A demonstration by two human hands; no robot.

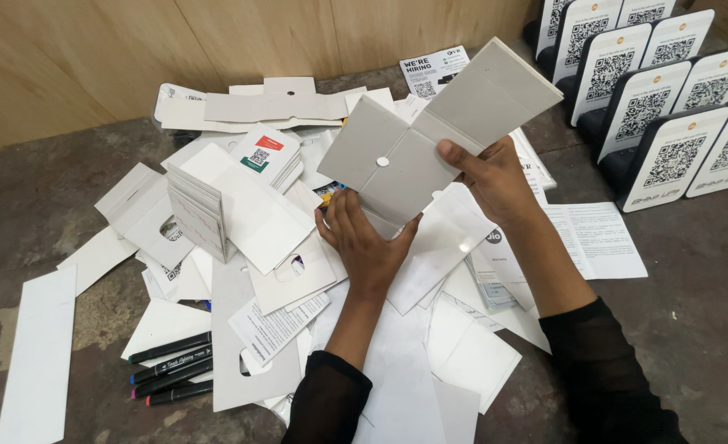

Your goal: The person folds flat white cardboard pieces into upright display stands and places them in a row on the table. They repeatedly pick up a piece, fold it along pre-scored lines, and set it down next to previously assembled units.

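A flat grey cardboard box blank [430, 136] (unfolded, nothing in it) is held above the paper pile [298, 271] on the table [693, 312]. The left hand [368, 242] pinches its lower edge with closed fingers; the right hand [495, 181] grips its right side.

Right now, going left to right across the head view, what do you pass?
Long white card strip → black markers → left hand → grey folded card → right hand → printed leaflet → row of code stands.
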